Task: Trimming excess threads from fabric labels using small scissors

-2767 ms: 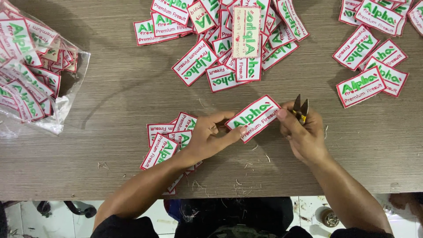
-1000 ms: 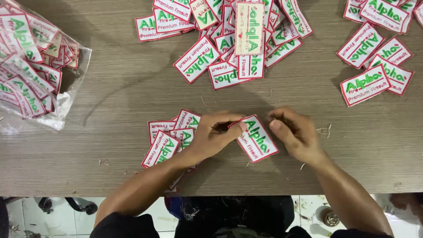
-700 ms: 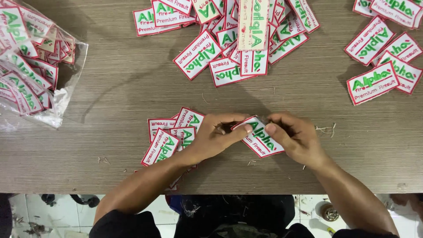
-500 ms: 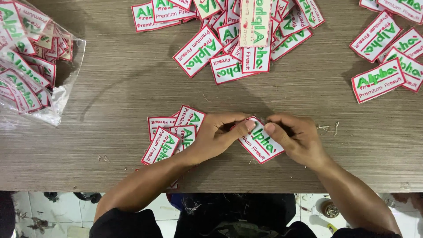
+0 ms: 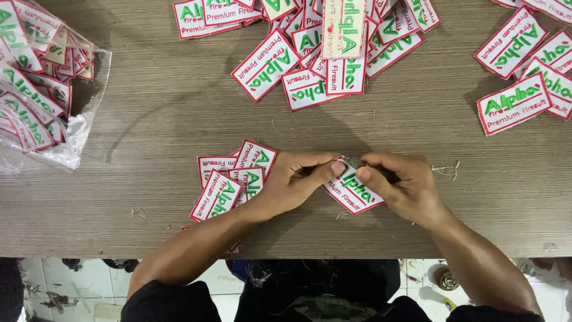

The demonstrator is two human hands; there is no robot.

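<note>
Both my hands hold one white embroidered patch (image 5: 351, 192) with a red border and green lettering, just above the wooden table. My left hand (image 5: 296, 182) pinches its upper left edge with thumb and fingers. My right hand (image 5: 400, 185) grips its upper right edge, fingers curled; whether it also holds a tool is hidden. A small pile of like patches (image 5: 231, 177) lies just left of my left hand.
A large heap of the same patches (image 5: 310, 36) lies at the table's far middle, and more patches (image 5: 524, 65) at the far right. A clear plastic bag of patches (image 5: 36, 77) sits at the left. Thread scraps (image 5: 445, 170) dot the wooden table (image 5: 155, 113).
The small snips seen in my right hand at first are no longer visible. The patch has been turned and lowered toward the table, and both hands have closed in on its top edge.
</note>
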